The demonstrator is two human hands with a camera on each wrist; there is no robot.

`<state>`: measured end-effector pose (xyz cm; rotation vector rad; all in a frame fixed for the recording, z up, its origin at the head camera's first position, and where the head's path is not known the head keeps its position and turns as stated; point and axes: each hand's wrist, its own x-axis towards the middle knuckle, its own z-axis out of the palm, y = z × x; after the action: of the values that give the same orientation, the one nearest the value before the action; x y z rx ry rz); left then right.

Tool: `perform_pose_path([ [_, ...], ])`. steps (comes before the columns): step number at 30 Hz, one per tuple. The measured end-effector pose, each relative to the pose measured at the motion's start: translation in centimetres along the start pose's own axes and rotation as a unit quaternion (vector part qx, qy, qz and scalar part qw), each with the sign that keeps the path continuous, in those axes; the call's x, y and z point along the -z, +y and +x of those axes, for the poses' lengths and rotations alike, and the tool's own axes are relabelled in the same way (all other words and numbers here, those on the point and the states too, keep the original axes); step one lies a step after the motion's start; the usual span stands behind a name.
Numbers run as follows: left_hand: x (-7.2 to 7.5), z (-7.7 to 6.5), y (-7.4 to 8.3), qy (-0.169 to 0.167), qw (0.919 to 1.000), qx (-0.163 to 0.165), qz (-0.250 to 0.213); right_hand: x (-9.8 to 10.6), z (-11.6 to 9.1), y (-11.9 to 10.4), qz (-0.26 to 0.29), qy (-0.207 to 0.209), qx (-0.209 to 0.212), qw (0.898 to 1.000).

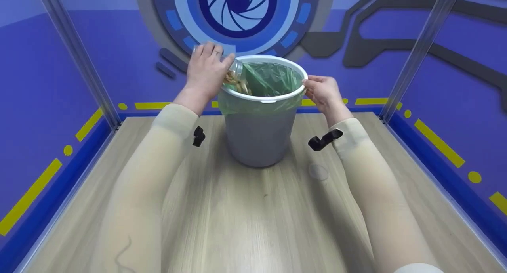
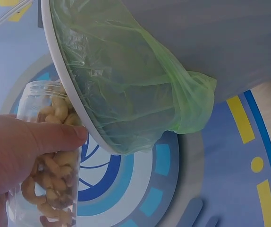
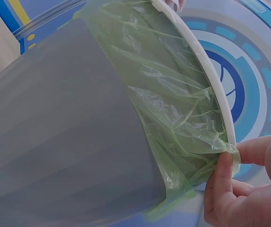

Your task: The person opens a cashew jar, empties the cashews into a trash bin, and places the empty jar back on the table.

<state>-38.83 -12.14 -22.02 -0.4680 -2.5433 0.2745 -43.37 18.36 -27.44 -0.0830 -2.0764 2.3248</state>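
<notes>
My left hand (image 1: 206, 71) grips a clear jar (image 1: 237, 68) of curved tan nuts that look like cashews (image 2: 55, 182). The jar is tilted at the left rim of a grey trash bin (image 1: 259, 138), its mouth toward the inside, and some nuts lie near that mouth. A green plastic bag (image 3: 173, 104) lines the bin and folds down over its outside. At the opposite side, my right hand (image 1: 324, 94) pinches the white rim (image 3: 218, 90) and the bag's edge between thumb and fingers. The bin's bottom is hidden.
The bin stands upright on a wood-grain table (image 1: 253, 217). A thin clear disc, perhaps a lid (image 1: 318, 172), lies on the table right of the bin. Behind rises a blue patterned wall (image 1: 130, 63), with side panels left and right.
</notes>
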Motion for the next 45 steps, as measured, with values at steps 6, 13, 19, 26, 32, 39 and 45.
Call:
perform_pose_path([
  [6, 0.0, 0.02, 0.1, -0.015, 0.9998, -0.004, 0.012, 0.06, 0.04, 0.04, -0.01, 0.001, -0.005, 1.0],
  [13, 0.06, 0.01, 0.31, -0.012, 0.9989, -0.022, 0.041, 0.03, -0.05, 0.07, -0.006, 0.0, -0.005, 1.0],
  [19, 0.18, 0.01, 0.42, -0.01, 0.9976, -0.045, 0.052, 0.03, -0.22, 0.08, 0.002, -0.003, -0.004, 1.0],
  [26, 0.26, 0.23, 0.39, -0.016, 0.9964, -0.065, 0.052, 0.02, -0.08, 0.12, -0.005, -0.001, -0.003, 1.0],
  [32, 0.24, 0.2, 0.37, -0.012, 0.9959, -0.072, 0.053, 0.06, -0.1, 0.09, -0.002, 0.0, -0.006, 1.0],
  [39, 0.31, 0.19, 0.33, -0.03, 0.9957, -0.066, 0.057, -0.04, -0.06, 0.0, -0.009, 0.002, -0.007, 1.0],
  [45, -0.14, -0.12, 0.16, -0.002, 0.9975, -0.05, 0.05, -0.04, -0.08, -0.03, -0.001, 0.001, -0.003, 1.0],
])
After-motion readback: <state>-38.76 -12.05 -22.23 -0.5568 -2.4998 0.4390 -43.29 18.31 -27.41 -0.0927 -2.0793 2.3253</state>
